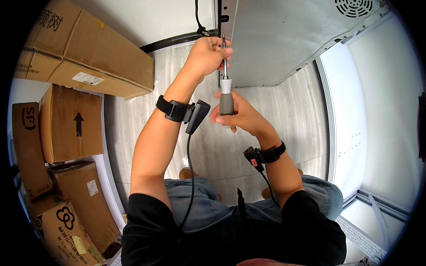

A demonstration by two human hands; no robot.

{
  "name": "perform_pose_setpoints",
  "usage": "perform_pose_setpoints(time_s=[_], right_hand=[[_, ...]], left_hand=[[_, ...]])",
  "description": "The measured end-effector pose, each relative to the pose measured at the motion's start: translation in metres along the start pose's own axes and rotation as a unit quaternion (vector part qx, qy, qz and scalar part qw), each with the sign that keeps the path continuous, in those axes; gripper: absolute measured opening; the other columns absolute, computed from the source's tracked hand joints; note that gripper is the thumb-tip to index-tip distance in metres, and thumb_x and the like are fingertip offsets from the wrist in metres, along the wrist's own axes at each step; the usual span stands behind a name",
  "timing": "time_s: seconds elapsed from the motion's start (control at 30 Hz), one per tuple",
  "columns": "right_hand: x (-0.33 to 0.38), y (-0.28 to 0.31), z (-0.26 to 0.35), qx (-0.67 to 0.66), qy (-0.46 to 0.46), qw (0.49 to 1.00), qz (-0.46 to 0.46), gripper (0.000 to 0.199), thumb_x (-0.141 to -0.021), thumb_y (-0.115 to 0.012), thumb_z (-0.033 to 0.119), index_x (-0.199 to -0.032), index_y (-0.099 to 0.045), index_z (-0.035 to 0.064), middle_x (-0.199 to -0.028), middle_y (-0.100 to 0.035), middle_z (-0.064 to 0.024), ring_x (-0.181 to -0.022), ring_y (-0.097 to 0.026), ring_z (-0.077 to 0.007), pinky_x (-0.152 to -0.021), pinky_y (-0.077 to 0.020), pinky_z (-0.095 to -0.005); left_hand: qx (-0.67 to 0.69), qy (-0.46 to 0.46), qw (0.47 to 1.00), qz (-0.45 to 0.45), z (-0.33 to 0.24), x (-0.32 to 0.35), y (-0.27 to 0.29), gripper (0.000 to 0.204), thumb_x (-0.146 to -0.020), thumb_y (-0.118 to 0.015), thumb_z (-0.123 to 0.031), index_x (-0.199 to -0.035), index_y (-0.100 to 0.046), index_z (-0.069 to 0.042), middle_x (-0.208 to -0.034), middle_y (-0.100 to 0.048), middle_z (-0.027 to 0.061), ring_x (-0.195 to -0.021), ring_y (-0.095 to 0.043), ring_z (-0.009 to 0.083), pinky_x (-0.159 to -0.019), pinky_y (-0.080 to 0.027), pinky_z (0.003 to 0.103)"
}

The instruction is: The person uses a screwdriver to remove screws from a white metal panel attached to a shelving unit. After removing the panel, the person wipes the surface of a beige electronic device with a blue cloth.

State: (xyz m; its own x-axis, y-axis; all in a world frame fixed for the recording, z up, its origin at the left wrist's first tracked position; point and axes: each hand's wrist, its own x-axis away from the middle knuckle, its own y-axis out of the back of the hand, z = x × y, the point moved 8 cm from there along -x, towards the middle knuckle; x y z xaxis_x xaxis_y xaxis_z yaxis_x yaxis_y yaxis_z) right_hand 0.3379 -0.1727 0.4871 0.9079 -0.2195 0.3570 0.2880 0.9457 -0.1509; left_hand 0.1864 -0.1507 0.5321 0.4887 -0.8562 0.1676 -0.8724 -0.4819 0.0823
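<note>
Head view, L to R. Stacked cardboard boxes (66,128) fill the left edge, w/ one long box (88,48) lying across the upper-left corner; all sit well apart from the work. Left hand (206,55) is raised, fingers closed around the metal shaft of a screwdriver (226,95) near its tip, steadying it at the dark vertical edge strip (219,44) of a grey metal panel (284,40). Right hand (237,116) sits just below, wrapped around the grey handle w/ its white collar; both grips are clamped on the tool, none loose. The tool stands roughly upright, tip up at the panel's left edge; the tip and any screw are hidden by the left fingers, so seating cannot be told. Judged stage: driver is lined up at the strip, turning in hand or about to begin; whether the fastener is tight or loose cannot be read. Both wrists carry black strap-on units (186,113) w/ cables trailing down toward the lap, near the handle and liable to snag. Round vent grille (353,6) at the panel's top-right corner; pale wood-look floor (213,150) below; white framed panel (372,115) along the right edge.
</note>
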Motion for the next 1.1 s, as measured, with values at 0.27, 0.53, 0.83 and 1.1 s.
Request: perform_pose_setpoints(time_s=[0.27, 0.53, 0.83, 1.1], right_hand=[[0.001, 0.01, -0.005, -0.01, 0.024, 1.0, 0.015, 0.067, -0.076, -0.074, 0.016, -0.13, -0.038, 0.0025, -0.093, -0.06, -0.0083, -0.08, -0.063, -0.0164, -0.059, -0.0533, -0.0289], [0.0, 0.011, -0.01, 0.087, 0.004, 0.995, -0.042, 0.056, -0.073, -0.079, 0.018, -0.115, -0.047, 0.001, -0.083, -0.056, -0.0047, -0.067, -0.059, -0.0127, -0.053, -0.049, -0.0273], [0.007, 0.01, -0.015, -0.069, 0.005, 0.996, 0.057, 0.06, -0.079, -0.068, 0.008, -0.131, -0.038, 0.0061, -0.103, -0.064, -0.0091, -0.091, -0.066, -0.021, -0.066, -0.0539, -0.0306], [0.009, 0.017, -0.027, -0.036, -0.017, 0.999, 0.027, 0.056, -0.079, -0.067, 0.004, -0.128, -0.04, 0.0068, -0.102, -0.064, -0.0079, -0.092, -0.065, -0.0199, -0.068, -0.0536, -0.0319]], left_hand=[[0.054, 0.019, 0.998, -0.002, 0.0, 0.002, -0.005, 0.02, -0.092, -0.056, -0.013, -0.109, -0.059, -0.001, -0.081, -0.065, 0.0047, -0.066, -0.063, 0.012, -0.06, -0.05, 0.025], [-0.043, -0.012, 0.999, -0.019, 0.001, -0.003, -0.005, 0.021, -0.09, -0.061, -0.015, -0.106, -0.061, -0.001, -0.076, -0.063, 0.0017, -0.065, -0.063, 0.0105, -0.057, -0.049, 0.025], [0.024, 0.022, 0.999, -0.016, -0.001, 0.001, -0.01, 0.021, -0.092, -0.053, -0.009, -0.111, -0.058, 0.0, -0.078, -0.064, 0.005, -0.065, -0.064, 0.0122, -0.056, -0.049, 0.024], [0.017, 0.02, 1.0, 0.013, -0.002, 0.004, -0.017, 0.026, -0.093, -0.05, -0.012, -0.116, -0.055, -0.001, -0.082, -0.065, 0.0072, -0.067, -0.065, 0.0141, -0.057, -0.05, 0.025]])
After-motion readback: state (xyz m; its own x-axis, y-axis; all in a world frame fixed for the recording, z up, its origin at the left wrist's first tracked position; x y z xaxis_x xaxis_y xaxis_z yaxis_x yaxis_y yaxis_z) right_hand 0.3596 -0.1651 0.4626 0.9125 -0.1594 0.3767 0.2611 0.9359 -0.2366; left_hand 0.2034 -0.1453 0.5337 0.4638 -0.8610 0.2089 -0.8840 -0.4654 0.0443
